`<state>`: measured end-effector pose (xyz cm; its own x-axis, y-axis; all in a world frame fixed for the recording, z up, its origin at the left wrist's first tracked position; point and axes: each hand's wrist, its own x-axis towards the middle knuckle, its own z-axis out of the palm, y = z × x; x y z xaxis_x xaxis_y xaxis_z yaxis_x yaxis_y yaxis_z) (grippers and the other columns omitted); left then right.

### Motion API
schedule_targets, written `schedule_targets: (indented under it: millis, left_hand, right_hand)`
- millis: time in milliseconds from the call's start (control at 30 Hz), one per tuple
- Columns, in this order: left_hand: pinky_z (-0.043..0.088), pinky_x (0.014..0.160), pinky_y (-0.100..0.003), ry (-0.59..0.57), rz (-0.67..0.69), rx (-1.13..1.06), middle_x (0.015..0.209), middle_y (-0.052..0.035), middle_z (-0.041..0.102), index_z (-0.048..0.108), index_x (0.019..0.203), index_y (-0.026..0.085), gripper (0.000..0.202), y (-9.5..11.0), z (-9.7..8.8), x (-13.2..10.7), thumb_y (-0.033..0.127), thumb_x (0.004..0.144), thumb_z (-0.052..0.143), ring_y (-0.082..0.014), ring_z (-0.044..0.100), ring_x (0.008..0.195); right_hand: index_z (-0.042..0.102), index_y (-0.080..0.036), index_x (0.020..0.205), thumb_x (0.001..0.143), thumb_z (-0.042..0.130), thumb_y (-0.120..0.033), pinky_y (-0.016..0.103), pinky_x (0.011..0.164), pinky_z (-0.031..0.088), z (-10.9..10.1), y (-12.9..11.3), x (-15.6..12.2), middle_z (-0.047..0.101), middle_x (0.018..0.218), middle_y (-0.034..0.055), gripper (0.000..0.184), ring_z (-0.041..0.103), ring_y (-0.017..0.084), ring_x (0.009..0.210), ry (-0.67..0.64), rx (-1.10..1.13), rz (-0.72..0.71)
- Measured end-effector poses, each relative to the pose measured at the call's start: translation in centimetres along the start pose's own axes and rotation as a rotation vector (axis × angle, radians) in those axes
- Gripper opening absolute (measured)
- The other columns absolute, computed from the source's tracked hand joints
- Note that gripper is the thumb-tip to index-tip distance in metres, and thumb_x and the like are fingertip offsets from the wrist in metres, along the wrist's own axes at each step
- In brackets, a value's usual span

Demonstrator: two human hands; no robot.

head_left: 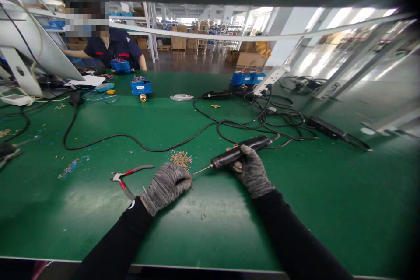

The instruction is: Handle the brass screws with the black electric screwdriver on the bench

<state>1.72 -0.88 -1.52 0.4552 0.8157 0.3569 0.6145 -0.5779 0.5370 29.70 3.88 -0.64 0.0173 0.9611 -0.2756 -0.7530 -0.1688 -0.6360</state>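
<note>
My right hand (251, 170), in a grey knit glove, is wrapped around a black electric screwdriver (241, 151). The tool lies slanted in the grip, its thin bit pointing left toward my other hand. My left hand (169, 186), gloved the same way, is closed in a pinch close to the bit's tip; whatever sits between its fingertips is too small to make out. Just beyond those fingers is a pile of small brass-coloured screws (180, 159). Red-and-grey cutting pliers (126, 178) lie spread on the green table (223, 236) left of my left hand.
Black cables (138, 142) loop across the table toward a white power strip (272, 79). Blue boxes with brass fittings, one a blue valve unit (141, 86), stand at the back. A monitor (49, 48) is at left. A person in a dark shirt (113, 48) sits across.
</note>
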Motion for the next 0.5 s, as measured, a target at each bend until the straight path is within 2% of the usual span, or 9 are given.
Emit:
schedule_targets:
  millis: [100,167,267,367,433,500]
  left_hand:
    - [0.046,0.077,-0.035,-0.037,0.048,-0.04,0.08,-0.0003,0.073,0.073,0.086,0.023,0.01,0.3,-0.1,-0.2,0.028,0.087,0.065,-0.0188,0.064,0.079]
    - [0.047,0.079,-0.037,-0.006,0.035,-0.055,0.083,-0.001,0.073,0.073,0.09,0.023,0.01,0.4,0.0,-0.3,0.029,0.084,0.068,-0.0199,0.064,0.082]
    - [0.048,0.081,-0.039,0.102,-0.059,-0.056,0.087,-0.0024,0.073,0.072,0.102,0.022,0.027,0.2,0.2,-0.3,0.033,0.078,0.076,-0.0215,0.064,0.085]
    - [0.048,0.084,-0.042,0.106,-0.112,-0.054,0.09,-0.0032,0.073,0.071,0.108,0.021,0.042,0.2,0.2,-0.2,0.035,0.07,0.083,-0.0231,0.064,0.088]
    - [0.047,0.085,-0.042,0.057,-0.113,-0.042,0.088,-0.0029,0.073,0.073,0.104,0.022,0.037,0.5,0.1,-0.1,0.036,0.071,0.083,-0.0236,0.064,0.088]
    - [0.046,0.082,-0.04,-0.007,-0.112,-0.028,0.084,-0.0021,0.073,0.075,0.094,0.023,0.02,1.0,0.0,0.1,0.035,0.078,0.076,-0.0224,0.064,0.085]
  right_hand:
    - [0.063,-0.017,0.085,0.069,0.077,-0.021,0.019,0.028,0.045,-0.2,-0.3,0.3,0.072,0.077,0.0023,0.022,0.051,0.009,0.037,0.028,0.041,-0.028]
    - [0.063,-0.017,0.085,0.069,0.076,-0.021,0.018,0.026,0.043,-0.3,-0.4,0.4,0.073,0.08,0.0042,0.021,0.05,0.008,0.037,0.037,0.038,-0.044]
    - [0.065,-0.016,0.084,0.067,0.077,-0.022,0.019,0.028,0.045,-0.2,-0.3,0.3,0.073,0.08,0.0066,0.022,0.053,0.01,0.039,0.011,0.024,-0.037]
    - [0.066,-0.015,0.083,0.065,0.081,-0.022,0.02,0.03,0.047,0.1,-0.1,0.0,0.073,0.078,0.0068,0.025,0.055,0.01,0.041,-0.023,-0.004,-0.003]
    - [0.066,-0.014,0.081,0.062,0.084,-0.021,0.02,0.03,0.047,0.5,0.1,-0.3,0.073,0.077,0.0067,0.027,0.056,0.01,0.042,-0.025,-0.033,0.007]
    - [0.066,-0.015,0.08,0.058,0.085,-0.021,0.02,0.032,0.049,0.7,0.3,-0.6,0.074,0.078,0.0066,0.03,0.057,0.011,0.043,-0.015,-0.056,0.02]
